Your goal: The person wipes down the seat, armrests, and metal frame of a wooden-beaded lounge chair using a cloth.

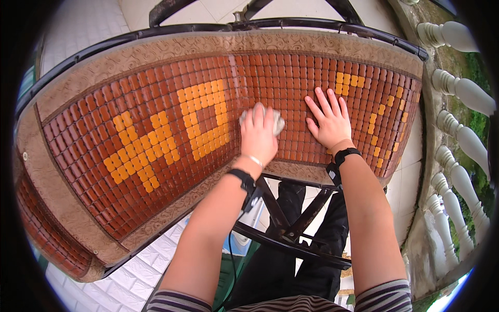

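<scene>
Before me is a folding chair with a black metal frame, covered by a mat of reddish-brown tiles with yellow-orange tile patterns and a brown patterned fabric border. My left hand presses a crumpled greyish-white cloth against the tiles, just right of the fold between the two sections. Some of the cloth is hidden beneath the fingers. To its right, my right hand lies on the tiles with its fingers spread and nothing in it. Black bands are around both wrists.
Black metal tubing runs along the chair's far edge, and crossed legs show below. White balusters line the right side. A white brick-patterned surface lies at lower left, near a green item beneath the chair.
</scene>
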The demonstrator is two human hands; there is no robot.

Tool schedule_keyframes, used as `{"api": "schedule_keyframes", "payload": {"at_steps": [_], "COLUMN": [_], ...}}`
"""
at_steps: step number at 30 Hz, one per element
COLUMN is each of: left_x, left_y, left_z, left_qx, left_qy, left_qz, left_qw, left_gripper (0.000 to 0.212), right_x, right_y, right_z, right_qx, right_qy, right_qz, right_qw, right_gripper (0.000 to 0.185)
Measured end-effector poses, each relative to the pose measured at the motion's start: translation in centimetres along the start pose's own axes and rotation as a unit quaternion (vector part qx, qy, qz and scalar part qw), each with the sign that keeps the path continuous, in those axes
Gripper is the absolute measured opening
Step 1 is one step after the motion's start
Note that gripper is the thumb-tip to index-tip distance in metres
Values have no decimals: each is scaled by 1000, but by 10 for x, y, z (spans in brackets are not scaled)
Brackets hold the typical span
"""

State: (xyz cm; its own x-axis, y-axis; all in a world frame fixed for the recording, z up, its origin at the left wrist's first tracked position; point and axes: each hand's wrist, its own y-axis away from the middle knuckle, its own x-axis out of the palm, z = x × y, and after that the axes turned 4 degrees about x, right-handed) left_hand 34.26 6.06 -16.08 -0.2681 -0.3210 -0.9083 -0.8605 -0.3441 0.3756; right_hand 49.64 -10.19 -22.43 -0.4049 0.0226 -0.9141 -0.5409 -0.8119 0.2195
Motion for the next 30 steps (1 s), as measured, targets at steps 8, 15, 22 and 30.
{"api": "schedule_keyframes", "payload": {"at_steps": [8,15,22,30], "left_x": [-80,-83,-14,-82], "left_y": [-42,-73,42,-58], "left_z": [36,57,31,65], "left_qx": [39,2,9,19], "left_qy": [-186,-349,-245,-256], "left_qz": [-185,-39,149,-62], "left_qw": [964,936,958,964], "left_gripper": [32,34,53,49], "right_x": [1,2,0,1], "right_y": [0,2,2,2], "right_z": [-3,-3,-2,-3], "right_qx": [2,-5,-7,-6], "right_qy": [1,-8,-8,0], "right_qz": [14,16,14,-3], "right_qw": [1000,1000,1000,1000], "right_gripper": [58,58,57,57]}}
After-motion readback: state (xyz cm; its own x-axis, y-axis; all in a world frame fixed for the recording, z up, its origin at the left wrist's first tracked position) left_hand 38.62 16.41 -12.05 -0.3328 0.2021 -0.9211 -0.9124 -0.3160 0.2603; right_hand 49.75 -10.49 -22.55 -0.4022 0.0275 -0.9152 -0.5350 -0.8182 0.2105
